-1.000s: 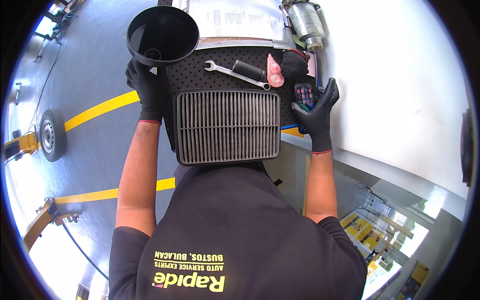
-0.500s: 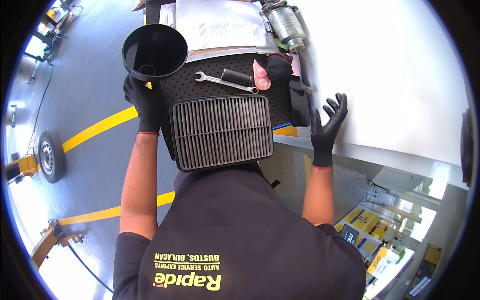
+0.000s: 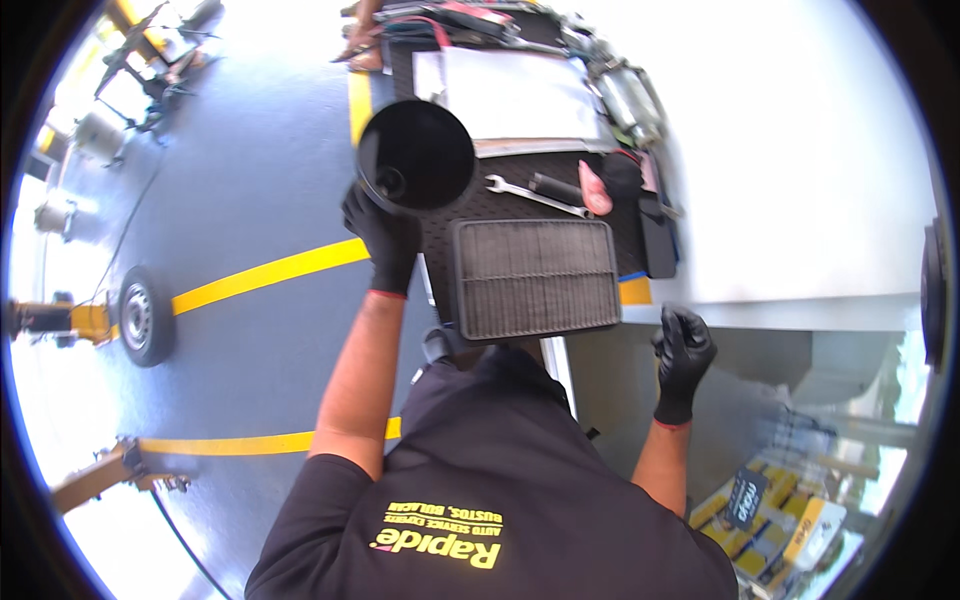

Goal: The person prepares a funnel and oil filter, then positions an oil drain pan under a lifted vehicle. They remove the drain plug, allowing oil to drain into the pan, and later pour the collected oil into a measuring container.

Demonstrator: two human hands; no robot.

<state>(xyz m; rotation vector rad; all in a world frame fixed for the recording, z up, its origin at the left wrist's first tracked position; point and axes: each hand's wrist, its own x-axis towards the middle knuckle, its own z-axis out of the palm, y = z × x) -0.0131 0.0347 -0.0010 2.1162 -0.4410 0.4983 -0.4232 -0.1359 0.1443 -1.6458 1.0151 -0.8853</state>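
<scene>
My left hand (image 3: 385,235), in a black glove, is closed round the lower side of a black funnel (image 3: 440,150). Its wide round mouth faces up, with a small ring visible deep inside. A rectangular pleated air filter (image 3: 540,290) in a dark frame lies at the near end of a black perforated tabletop (image 3: 490,168), just right of the funnel. Off to the right of the filter, my gloved right hand (image 3: 685,352) is raised with its fingers curled in. Nothing shows in it.
Beyond the filter lie a combination wrench (image 3: 535,195), a dark cylinder (image 3: 556,188), a pink correction-tape dispenser (image 3: 594,188) and a dark phone-like slab (image 3: 658,240). Papers (image 3: 520,95) and a metal canister (image 3: 628,100) are farther back. A white surface (image 3: 790,170) borders the right; a wheel (image 3: 145,315) stands left.
My right hand has gone from spread fingers to curled ones and come nearer to me. The whole view has shifted, with the funnel still in my left hand.
</scene>
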